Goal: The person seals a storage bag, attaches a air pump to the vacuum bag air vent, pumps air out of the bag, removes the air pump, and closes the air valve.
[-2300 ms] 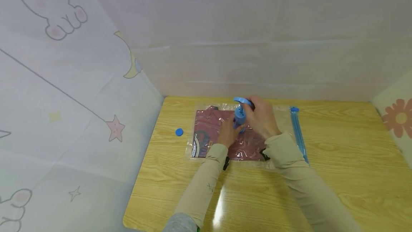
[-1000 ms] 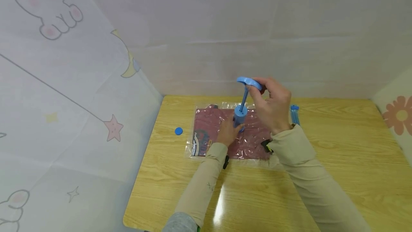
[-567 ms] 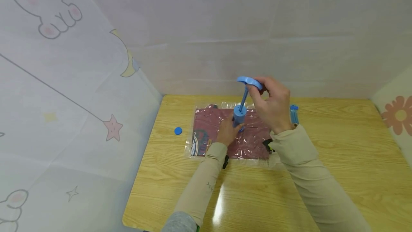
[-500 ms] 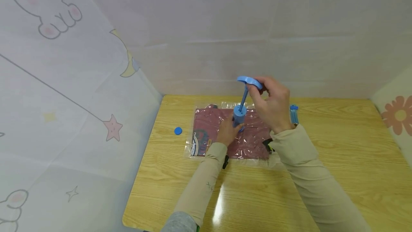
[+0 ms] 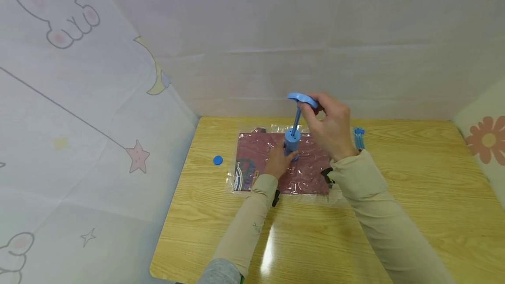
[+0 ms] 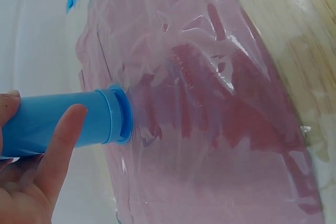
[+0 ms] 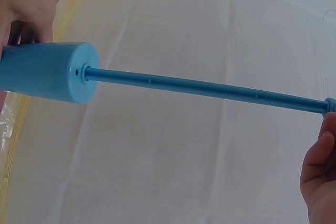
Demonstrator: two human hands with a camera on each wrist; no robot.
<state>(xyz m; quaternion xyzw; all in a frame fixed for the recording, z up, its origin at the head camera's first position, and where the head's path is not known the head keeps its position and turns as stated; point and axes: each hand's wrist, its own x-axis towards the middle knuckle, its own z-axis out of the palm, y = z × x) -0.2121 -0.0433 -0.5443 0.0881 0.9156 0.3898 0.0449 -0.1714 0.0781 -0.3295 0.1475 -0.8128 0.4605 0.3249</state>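
A light-blue hand pump (image 5: 291, 142) stands upright on a clear vacuum storage bag (image 5: 232, 184), with a folded maroon garment (image 5: 252, 146) inside. My left hand (image 5: 277, 161) grips the pump's cylinder low down. In the left wrist view the pump's lower end (image 6: 109, 116) meets a round blue valve (image 6: 125, 114) on the wrinkled plastic. Above, my right hand (image 5: 332, 125) holds the pump's handle (image 5: 302, 99) by one side. The plunger rod (image 7: 210, 90) is drawn well out of the cylinder in the right wrist view.
A round blue cap (image 5: 218, 160) lies on the wooden table (image 5: 197, 214) left of the bag. The bag's blue slider (image 5: 359, 131) sits at its right end, partly behind my right arm. Pale printed sheets (image 5: 260, 65) hang close behind and at the sides.
My right hand has raised the handle from close to the cylinder, drawing the rod out. In the last half second the handle shifted slightly left. My left hand stays on the cylinder.
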